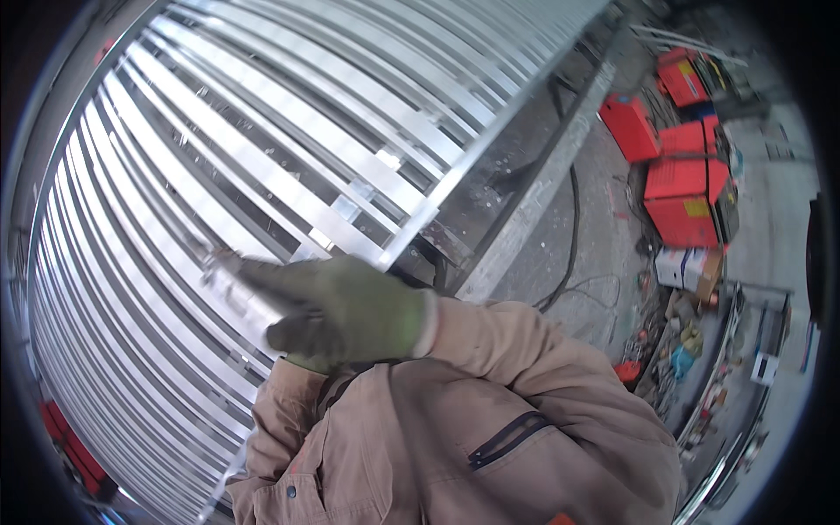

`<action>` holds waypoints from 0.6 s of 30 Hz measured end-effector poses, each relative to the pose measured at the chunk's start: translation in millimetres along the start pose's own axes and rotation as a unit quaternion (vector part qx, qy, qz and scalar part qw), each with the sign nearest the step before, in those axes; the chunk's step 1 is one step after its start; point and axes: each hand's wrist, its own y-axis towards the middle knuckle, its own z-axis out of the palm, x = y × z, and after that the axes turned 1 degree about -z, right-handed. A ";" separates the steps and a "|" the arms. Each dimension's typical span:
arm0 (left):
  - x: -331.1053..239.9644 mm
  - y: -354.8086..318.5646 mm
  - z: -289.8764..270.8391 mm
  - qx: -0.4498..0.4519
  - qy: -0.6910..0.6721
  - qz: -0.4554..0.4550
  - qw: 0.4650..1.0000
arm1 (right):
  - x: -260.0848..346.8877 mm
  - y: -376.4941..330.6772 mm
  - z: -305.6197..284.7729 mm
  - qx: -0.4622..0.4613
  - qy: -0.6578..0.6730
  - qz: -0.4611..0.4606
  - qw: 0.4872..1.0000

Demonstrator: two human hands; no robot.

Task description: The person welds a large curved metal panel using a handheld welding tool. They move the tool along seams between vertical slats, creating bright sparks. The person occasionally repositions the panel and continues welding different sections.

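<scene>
My right hand (pixel 359 306), in a green glove with darker fingers, reaches in front of my chest over a large rack of silver metal bars (pixel 289 188). Its fingers and thumb are closed around a pale silvery object (pixel 241 297), too smeared by motion to name. My left sleeve (pixel 289 394) comes up from below and ends behind the right hand. The left hand's fingers are hidden there, so I cannot tell whether it also touches the silvery object.
A long metal beam (pixel 534 219) runs beside the rack's right edge. Beyond it, a dark cable (pixel 573 236) lies on the grey floor. Red machine cases (pixel 687 179) stand at the right, with a cardboard box (pixel 700 271) and clutter below. Another red item (pixel 74 446) sits at lower left.
</scene>
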 end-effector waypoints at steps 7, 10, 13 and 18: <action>0.9 -1.3 43.8 0.037 -0.267 0.000 0.963 | 30.7 -28.0 30.8 0.033 0.065 -0.009 0.997; 18.6 -18.7 32.8 -0.039 -0.276 0.019 0.960 | 23.3 -73.0 -22.0 -0.115 0.067 0.025 0.991; -41.0 -38.3 24.8 -0.094 -0.227 0.099 0.964 | -82.3 -168.1 -104.5 -0.329 0.045 0.233 0.914; -86.0 -55.6 4.5 -0.090 -0.298 0.222 0.924 | -196.8 -328.6 -93.6 -0.179 -0.097 0.625 0.754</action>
